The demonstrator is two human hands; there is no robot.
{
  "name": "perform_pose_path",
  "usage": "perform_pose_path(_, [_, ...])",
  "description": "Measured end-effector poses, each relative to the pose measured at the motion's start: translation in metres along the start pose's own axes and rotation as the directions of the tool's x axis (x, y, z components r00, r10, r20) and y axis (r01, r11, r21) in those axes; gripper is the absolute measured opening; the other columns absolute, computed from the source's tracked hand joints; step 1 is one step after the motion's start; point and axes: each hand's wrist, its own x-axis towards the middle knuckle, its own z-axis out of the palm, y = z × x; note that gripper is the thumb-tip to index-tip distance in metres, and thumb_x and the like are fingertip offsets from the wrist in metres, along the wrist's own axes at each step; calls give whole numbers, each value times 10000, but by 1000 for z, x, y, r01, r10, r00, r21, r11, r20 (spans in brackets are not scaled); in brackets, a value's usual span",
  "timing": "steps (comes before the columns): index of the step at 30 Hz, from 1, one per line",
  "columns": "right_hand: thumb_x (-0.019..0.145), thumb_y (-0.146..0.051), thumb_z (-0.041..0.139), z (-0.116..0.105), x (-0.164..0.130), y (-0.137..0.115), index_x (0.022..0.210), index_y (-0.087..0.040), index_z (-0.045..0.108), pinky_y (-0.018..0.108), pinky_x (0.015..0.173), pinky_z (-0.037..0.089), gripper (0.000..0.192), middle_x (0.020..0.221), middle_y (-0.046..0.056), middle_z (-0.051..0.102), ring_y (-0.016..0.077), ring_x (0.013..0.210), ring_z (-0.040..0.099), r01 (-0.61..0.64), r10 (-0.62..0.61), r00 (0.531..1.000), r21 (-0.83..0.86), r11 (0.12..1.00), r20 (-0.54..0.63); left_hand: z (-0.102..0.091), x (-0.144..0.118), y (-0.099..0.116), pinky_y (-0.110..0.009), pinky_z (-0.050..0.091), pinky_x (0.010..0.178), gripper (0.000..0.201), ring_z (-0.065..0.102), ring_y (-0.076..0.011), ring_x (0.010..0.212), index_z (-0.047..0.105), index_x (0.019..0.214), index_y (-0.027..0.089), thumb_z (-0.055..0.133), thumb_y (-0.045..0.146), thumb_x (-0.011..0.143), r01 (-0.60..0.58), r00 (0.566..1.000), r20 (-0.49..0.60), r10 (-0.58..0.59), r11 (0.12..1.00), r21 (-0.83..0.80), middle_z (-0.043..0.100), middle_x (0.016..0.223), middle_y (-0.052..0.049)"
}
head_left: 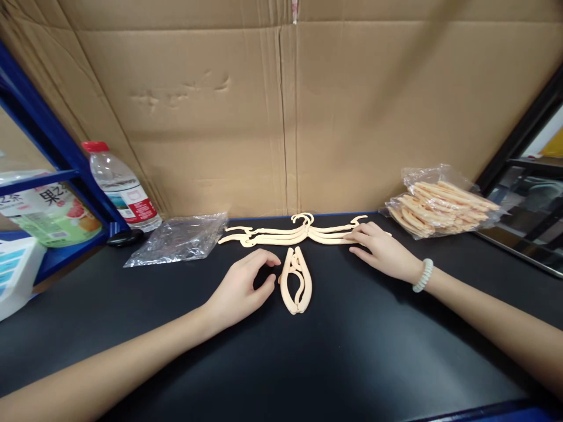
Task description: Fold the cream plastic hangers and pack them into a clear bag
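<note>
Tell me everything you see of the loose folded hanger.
The folded hanger is cream-coloured and looks like plastic. Its two curved arms meet at the near end and nearly close at the far end, forming a pointed oval; the curved hook is tucked inside. It lies on the black tabletop, nearer the camera than the opened hangers. The left grip is beside its left edge; contact is unclear.

Pale ridged band [423, 275] on right wrist [412, 271]

So the folded hanger [285, 288] sat in front of the unfolded hangers [281, 239], water bottle [125, 190] way left, bagged hangers [444, 206] off right.
</note>
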Motion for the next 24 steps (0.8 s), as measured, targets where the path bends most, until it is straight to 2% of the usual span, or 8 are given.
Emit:
perform_pose_path(5, [940, -252, 476, 7, 4, 0, 911, -172, 588, 438, 824, 461, 140, 939, 108, 576, 274, 937, 509, -10, 10, 999, 25, 1000, -31, -1, 0, 3, -346, 507, 802, 167, 609, -186, 870, 583, 957, 200, 482, 157, 832, 15, 1000, -20, -15, 1000, -23, 639, 934, -36])
perform_pose_path(8, [950, -277, 457, 6, 5, -2, 839, -187, 542, 423, 792, 452, 166, 902, 98, 570, 268, 894, 513, -18, 19, 999, 28, 999, -31, -1, 0, 8, -345, 510, 794, 156, 615, -183, 856, 591, 929, 197, 492, 154, 817, 47, 998, -48, -51, 996, -79, 647, 912, -33])
perform_pose_path(11, [967, -307, 406, 1, 4, -6, 843, -201, 506, 407, 749, 452, 192, 874, 90, 581, 260, 846, 536, -62, 66, 995, 59, 996, -70, 0, 1, 10, -346, 518, 810, 146, 627, -177, 853, 596, 909, 197, 497, 157, 810, 102, 992, -52, -116, 971, -216, 656, 899, -31])
perform_pose_path(15, [970, -380, 393, -12, 2, -9, 896, -217, 478, 367, 669, 464, 198, 831, 67, 618, 237, 739, 594, -192, 215, 968, 168, 967, -130, 0, 3, 4, -370, 530, 840, 139, 644, -185, 880, 598, 895, 192, 482, 186, 818, 193, 977, 9, -213, 869, -456, 660, 912, -45])
perform_pose_path(17, [963, -409, 410, -21, 2, -10, 930, -219, 479, 354, 658, 471, 205, 833, 61, 639, 235, 734, 619, -227, 263, 951, 213, 950, -162, 1, 3, -1, -412, 498, 919, 143, 629, -212, 979, 603, 900, 195, 498, 192, 802, 258, 954, -3, -299, 830, -494, 663, 967, -57])
perform_pose_path(19, [954, -436, 424, -31, 1, -10, 959, -214, 491, 348, 655, 478, 232, 837, 64, 654, 238, 743, 633, -233, 284, 936, 238, 943, -207, 3, 2, -6, -449, 441, 1003, 207, 574, -236, 1120, 597, 978, 204, 511, 193, 790, 310, 916, -64, -395, 802, -511, 641, 1106, -70])
perform_pose_path(22, [944, -478, 429, -45, 0, -9, 1016, -204, 533, 348, 625, 481, 301, 814, 66, 659, 243, 721, 631, -231, 284, 930, 228, 946, -234, 8, 1, -11, -451, 426, 1030, 413, 492, -248, 1244, 495, 1210, 230, 515, 207, 798, 348, 844, -142, -518, 729, -589, 497, 1361, -91])
perform_pose_path(24, [948, -478, 420, -51, -3, -9, 1050, -206, 567, 354, 629, 487, 326, 840, 71, 666, 244, 728, 629, -212, 254, 946, 205, 956, -204, 10, 0, -12, -435, 454, 1009, 499, 488, -252, 1255, 407, 1300, 245, 517, 226, 814, 358, 812, -150, -564, 685, -634, 413, 1436, -106])
